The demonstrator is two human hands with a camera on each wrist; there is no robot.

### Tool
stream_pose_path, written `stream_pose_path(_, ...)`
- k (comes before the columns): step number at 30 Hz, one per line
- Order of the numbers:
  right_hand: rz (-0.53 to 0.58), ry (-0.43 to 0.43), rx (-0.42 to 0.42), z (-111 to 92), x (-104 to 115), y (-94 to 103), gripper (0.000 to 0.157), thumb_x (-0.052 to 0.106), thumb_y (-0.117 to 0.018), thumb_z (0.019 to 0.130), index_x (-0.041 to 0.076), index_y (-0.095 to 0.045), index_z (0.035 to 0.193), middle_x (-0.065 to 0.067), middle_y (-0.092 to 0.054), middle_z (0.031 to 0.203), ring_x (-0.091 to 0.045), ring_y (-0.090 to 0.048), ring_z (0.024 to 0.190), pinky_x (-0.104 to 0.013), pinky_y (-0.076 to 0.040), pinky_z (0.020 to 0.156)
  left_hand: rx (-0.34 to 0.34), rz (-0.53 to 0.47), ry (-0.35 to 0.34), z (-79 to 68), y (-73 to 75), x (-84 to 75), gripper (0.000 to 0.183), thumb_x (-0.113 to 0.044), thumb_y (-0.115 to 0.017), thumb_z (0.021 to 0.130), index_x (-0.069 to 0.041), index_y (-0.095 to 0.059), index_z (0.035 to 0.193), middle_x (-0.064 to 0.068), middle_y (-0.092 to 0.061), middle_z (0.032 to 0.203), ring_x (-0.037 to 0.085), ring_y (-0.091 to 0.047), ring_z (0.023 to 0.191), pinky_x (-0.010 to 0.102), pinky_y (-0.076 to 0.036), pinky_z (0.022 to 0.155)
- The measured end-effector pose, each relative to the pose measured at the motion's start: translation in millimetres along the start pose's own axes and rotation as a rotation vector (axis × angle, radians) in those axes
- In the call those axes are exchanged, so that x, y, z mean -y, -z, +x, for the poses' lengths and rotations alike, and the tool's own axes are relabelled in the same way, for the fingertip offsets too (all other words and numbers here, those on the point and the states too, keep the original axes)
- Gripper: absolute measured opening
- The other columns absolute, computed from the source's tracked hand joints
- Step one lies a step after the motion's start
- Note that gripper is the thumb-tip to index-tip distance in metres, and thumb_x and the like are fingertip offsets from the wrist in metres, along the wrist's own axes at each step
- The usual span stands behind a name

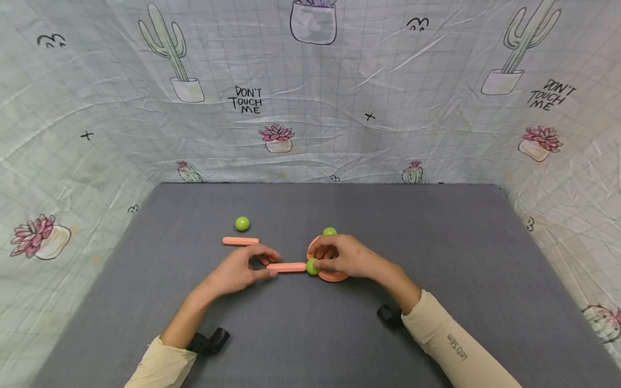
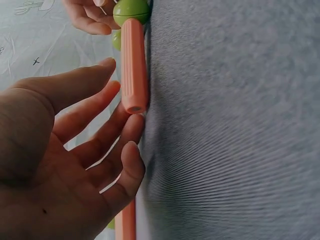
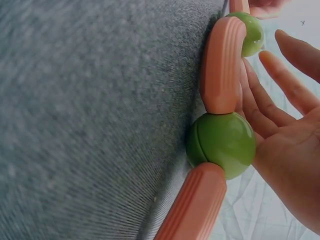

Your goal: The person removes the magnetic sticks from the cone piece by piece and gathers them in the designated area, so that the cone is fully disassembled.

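My left hand [image 1: 247, 267] is beside the near end of a straight, ribbed orange building stick [image 1: 286, 267], fingers loosely bent. In the left wrist view its thumb [image 2: 85, 82] stands apart from the stick. The stick's far end meets a green ball [image 1: 313, 267]. My right hand [image 1: 346, 256] hovers around this ball and the curved orange sticks [image 3: 222, 65] joined there, partly hiding them in the head view. From the right wrist, its fingers look relaxed, the tips apart from the ball. Another green ball [image 3: 220, 142] joins two curved sticks; one more ball [image 1: 330, 231] shows behind the right hand.
Beyond the left hand lie a separate straight orange stick [image 1: 240, 241] and a loose green ball [image 1: 242, 223]. Everything rests on a grey cloth-covered table [image 1: 291, 339]. A hanging cloth printed with cacti [image 1: 320, 108] encloses its back and sides.
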State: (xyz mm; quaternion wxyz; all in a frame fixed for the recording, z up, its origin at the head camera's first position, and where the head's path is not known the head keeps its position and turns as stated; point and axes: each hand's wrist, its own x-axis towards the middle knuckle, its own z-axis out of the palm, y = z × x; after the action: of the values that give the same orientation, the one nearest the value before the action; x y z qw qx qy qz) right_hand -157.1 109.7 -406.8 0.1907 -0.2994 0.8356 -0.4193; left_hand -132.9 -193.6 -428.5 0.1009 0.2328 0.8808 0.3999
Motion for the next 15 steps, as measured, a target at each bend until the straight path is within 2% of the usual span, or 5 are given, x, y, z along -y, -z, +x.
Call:
stream_pose_path(7, -0.003, 0.037, 0.022, 2.7, -2.8, -3.3, 0.018, 0.017, -0.077, 0.096, 0.012, -0.075, 0.113, -0.003, -0.07, 0.121, -0.015, -0.071, 0.093, -0.028, -0.057, 0.087, 0.004, -0.011, 0.0, -1.5, -5.9, 2.7, 0.031, -0.02, -0.082, 0.091, -0.013, -0.076, 0.12, 0.003, -0.076, 0.11, 0.018, -0.068, 0.099, 0.03, -0.054, 0.086)
stream_pose_path(10, -0.014, 0.07, 0.032, 3.3, -2.5, -3.8, 0.02, 0.015, -0.077, 0.095, 0.007, -0.075, 0.114, -0.007, -0.069, 0.122, -0.015, -0.071, 0.093, -0.028, -0.058, 0.087, 0.002, -0.012, 0.001, -1.8, -6.5, 3.2, 0.03, -0.019, -0.082, 0.091, -0.014, -0.076, 0.12, 0.002, -0.076, 0.11, 0.018, -0.067, 0.098, 0.032, -0.053, 0.086)
stream_pose_path(15, -0.058, 0.073, 0.029, 4.2, -0.7, -5.6, 0.022, 0.012, -0.077, 0.094, 0.007, -0.076, 0.116, -0.008, -0.07, 0.119, -0.014, -0.07, 0.091, -0.023, -0.057, 0.084, -0.012, -0.007, -0.004, -1.4, -7.7, 4.6, 0.028, -0.014, -0.082, 0.09, -0.015, -0.077, 0.118, 0.001, -0.076, 0.108, 0.016, -0.067, 0.098, 0.033, -0.053, 0.09)
